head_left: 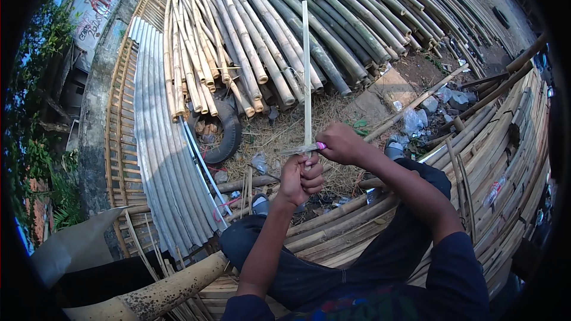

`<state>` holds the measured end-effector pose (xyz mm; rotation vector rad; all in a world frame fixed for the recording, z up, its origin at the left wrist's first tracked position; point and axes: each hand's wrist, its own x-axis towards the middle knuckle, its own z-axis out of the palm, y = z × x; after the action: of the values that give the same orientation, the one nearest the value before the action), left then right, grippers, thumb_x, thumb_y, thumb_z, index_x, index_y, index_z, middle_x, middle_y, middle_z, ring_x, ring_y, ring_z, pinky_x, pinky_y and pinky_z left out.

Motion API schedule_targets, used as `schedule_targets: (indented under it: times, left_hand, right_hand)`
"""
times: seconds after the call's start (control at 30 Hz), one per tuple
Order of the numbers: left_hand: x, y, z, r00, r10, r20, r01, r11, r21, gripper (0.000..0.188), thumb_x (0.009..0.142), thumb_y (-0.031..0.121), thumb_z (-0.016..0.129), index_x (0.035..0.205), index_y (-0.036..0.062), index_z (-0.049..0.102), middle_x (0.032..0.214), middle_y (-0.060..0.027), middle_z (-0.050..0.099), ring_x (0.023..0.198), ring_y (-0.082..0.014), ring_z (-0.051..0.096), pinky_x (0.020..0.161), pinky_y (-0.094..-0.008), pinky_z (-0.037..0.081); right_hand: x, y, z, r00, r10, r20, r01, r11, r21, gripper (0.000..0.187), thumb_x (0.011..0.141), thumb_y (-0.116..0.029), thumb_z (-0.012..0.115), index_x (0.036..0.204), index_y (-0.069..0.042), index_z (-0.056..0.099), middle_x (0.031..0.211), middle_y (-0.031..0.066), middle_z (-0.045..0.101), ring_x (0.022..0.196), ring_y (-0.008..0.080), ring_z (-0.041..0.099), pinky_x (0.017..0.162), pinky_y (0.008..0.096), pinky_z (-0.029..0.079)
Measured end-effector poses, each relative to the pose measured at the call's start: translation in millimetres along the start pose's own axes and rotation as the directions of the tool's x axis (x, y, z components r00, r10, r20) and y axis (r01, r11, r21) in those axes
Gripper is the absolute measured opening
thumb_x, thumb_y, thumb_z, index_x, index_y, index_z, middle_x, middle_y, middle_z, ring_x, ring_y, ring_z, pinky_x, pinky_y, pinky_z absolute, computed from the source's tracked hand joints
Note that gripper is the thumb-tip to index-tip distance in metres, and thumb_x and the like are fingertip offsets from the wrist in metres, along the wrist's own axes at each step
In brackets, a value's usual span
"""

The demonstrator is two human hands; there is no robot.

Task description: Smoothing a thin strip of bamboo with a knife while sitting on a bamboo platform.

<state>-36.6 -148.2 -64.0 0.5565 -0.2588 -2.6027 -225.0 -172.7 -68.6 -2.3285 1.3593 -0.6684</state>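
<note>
My left hand (301, 177) is closed in a fist around the lower end of a long pale bamboo strip (307, 77), which stands nearly upright before me. My right hand (344, 144) grips a knife (295, 150) by its handle, of which a pink bit shows beside the fingers. Just above my left fist, the blade lies across the strip and points left. Whether the edge has cut into the strip, I cannot tell. Both hands are held over dry grass, between my bent knees.
Bamboo poles (279, 53) lie stacked ahead. A tyre (225, 134) rests near their ends. Corrugated sheets (157, 142) and a bamboo ladder-like frame (119, 160) stand at the left. Split bamboo (499, 166) is piled at the right, with plastic litter (414, 122) beyond. A thick bamboo pole (172, 288) lies at lower left.
</note>
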Motion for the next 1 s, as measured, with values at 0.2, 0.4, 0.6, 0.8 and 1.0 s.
schedule_targets:
  times: [0.2, 0.4, 0.6, 0.8, 1.0]
  left_hand:
    - [3, -3, 5, 0.998, -0.056, -0.015, 0.056, 0.998, 0.012, 0.018, 0.091, 0.029, 0.036, 0.075, 0.0191, 0.035, 0.053, 0.0089, 0.022, 0.039, -0.0027, 0.015, 0.035, -0.0197, 0.013]
    - [0, -1, 6, 0.998, -0.058, -0.007, 0.057, 0.998, -0.009, 0.017, 0.091, 0.028, 0.035, 0.075, 0.0203, 0.034, 0.053, 0.0088, 0.022, 0.039, -0.0024, 0.015, 0.035, -0.0194, 0.012]
    - [1, -4, 7, 0.997, -0.071, -0.009, 0.070, 0.997, -0.013, 0.019, 0.091, 0.028, 0.035, 0.074, 0.0193, 0.034, 0.052, 0.0088, 0.021, 0.039, -0.0031, 0.014, 0.035, -0.0203, 0.013]
    - [2, -12, 4, 0.998, -0.055, 0.015, 0.056, 0.995, -0.079, 0.020, 0.091, 0.028, 0.035, 0.073, 0.0199, 0.033, 0.051, 0.0091, 0.020, 0.038, -0.0032, 0.014, 0.034, -0.0205, 0.011]
    - [2, -9, 4, 0.991, -0.071, 0.117, 0.086, 0.988, -0.125, 0.019, 0.090, 0.028, 0.036, 0.074, 0.0198, 0.034, 0.052, 0.0093, 0.021, 0.038, -0.0034, 0.014, 0.034, -0.0207, 0.011]
  right_hand:
    - [-3, 16, 10, 0.993, -0.014, -0.115, 0.007, 0.998, -0.060, 0.018, 0.071, -0.021, 0.059, 0.059, -0.007, 0.057, 0.056, 0.0159, 0.055, 0.058, 0.0372, 0.059, 0.055, 0.0489, 0.045]
    - [-4, 8, 18, 0.987, 0.044, -0.157, -0.047, 0.999, -0.019, 0.018, 0.071, -0.022, 0.059, 0.060, -0.007, 0.057, 0.056, 0.0160, 0.055, 0.059, 0.0375, 0.058, 0.055, 0.0487, 0.045]
    - [0, 25, 17, 0.973, 0.058, -0.223, -0.063, 0.998, -0.015, 0.018, 0.073, -0.022, 0.058, 0.063, -0.007, 0.058, 0.058, 0.0168, 0.056, 0.060, 0.0374, 0.059, 0.057, 0.0493, 0.045]
    - [-2, 18, 12, 0.995, 0.012, -0.097, -0.015, 0.999, -0.031, 0.019, 0.073, -0.022, 0.058, 0.062, -0.007, 0.059, 0.059, 0.0158, 0.057, 0.060, 0.0362, 0.059, 0.055, 0.0484, 0.045]
    - [1, 20, 15, 0.982, -0.005, -0.190, 0.010, 1.000, 0.027, 0.024, 0.075, -0.024, 0.058, 0.058, -0.007, 0.057, 0.058, 0.0159, 0.056, 0.059, 0.0365, 0.059, 0.055, 0.0478, 0.046]
